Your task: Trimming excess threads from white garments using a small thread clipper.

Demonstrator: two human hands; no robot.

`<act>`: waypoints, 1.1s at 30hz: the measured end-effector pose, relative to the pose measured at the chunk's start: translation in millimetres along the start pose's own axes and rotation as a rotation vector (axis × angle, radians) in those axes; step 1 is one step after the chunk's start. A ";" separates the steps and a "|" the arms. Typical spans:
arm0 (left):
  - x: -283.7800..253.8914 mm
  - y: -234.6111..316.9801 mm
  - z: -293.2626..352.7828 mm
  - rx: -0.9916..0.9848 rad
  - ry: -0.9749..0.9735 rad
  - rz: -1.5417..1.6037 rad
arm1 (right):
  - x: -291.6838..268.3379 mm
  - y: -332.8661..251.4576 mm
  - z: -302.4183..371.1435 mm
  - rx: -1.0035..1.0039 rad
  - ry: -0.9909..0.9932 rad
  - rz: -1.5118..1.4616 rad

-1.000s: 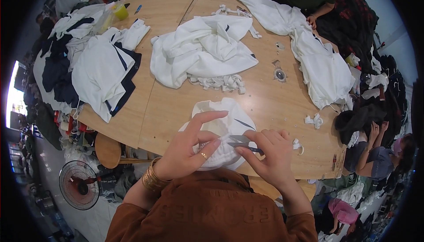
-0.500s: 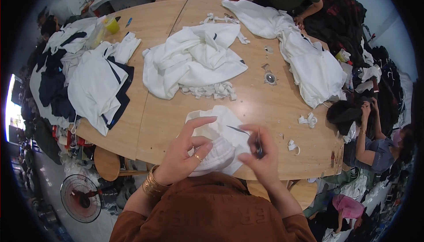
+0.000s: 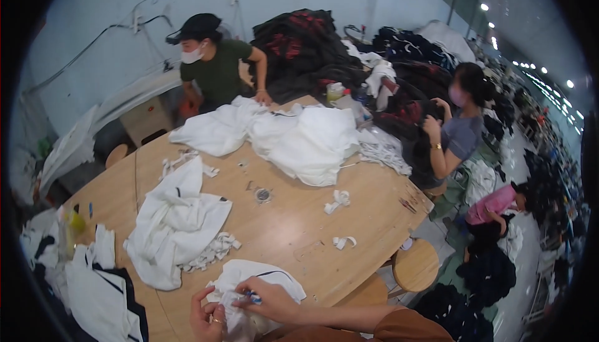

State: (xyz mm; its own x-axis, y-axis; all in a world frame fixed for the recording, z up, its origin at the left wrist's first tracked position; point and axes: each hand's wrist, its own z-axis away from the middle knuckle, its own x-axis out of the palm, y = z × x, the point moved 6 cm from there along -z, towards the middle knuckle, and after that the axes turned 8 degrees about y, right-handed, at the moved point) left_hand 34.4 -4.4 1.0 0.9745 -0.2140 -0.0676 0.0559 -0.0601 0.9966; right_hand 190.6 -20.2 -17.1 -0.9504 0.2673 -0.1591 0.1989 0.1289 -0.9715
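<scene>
At the near edge of the wooden table, a white garment is gripped by the left hand, fingers curled into the cloth. A small blue-tipped tool is pinched by the right hand against the fabric.

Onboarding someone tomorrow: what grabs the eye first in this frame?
White garments heaped across the round wooden table, with a dark clothing pile behind. At the bottom edge, the left hand grips a white garment while the right hand holds a small blue-handled tool on it.
</scene>
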 end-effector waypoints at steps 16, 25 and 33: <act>0.8 -7.5 -11.7 -0.136 0.056 -0.136 | 2.3 24.1 -17.0 0.196 -0.317 -0.233; -36.5 -17.0 3.4 -0.173 0.224 -0.038 | -127.7 -16.6 -34.1 0.007 -0.339 -0.913; -16.7 8.4 -8.3 -0.239 0.181 0.169 | -104.7 12.4 -34.1 0.330 0.083 -0.720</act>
State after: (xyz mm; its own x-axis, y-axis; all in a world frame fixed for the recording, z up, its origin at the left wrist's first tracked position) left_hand 20.4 6.7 10.8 0.9959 -0.0234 0.0877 -0.0815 0.1962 0.9772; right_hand 300.6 -14.1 -6.5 -0.7949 0.2976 0.5287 -0.5510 0.0105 -0.8344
